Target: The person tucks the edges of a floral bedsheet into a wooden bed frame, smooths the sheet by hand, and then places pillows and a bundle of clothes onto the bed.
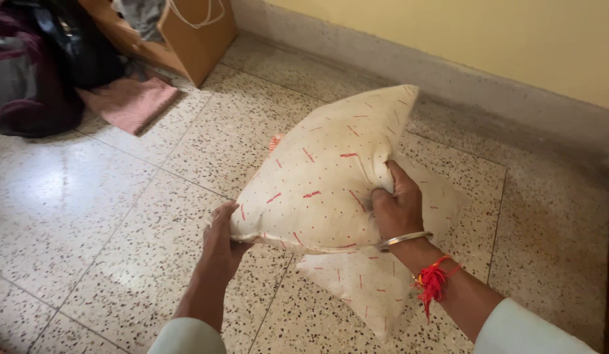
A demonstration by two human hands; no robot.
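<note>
Cream fabric cushion with red dashes [324, 177], held tilted above the speckled terrazzo floor [107, 223], over a second matching cushion [370, 288] lying there. Left hand [220, 246] cups its lower corner; right hand [397, 206] has its grip pinched closed on the cover. Brown paper bag [199, 33], contents indiscernible, stands at rear.

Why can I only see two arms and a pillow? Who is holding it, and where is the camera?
The camera sits on a person's head and looks down, so you only see their own arms. The left hand cups the pillow's lower corner. The right hand, with a metal bangle and red thread at the wrist, pinches its side. The cream pillow with small red marks is up off the speckled floor. Another similar pillow lies below it. Far left are dark bags, a pink cloth and a brown paper bag.
</note>
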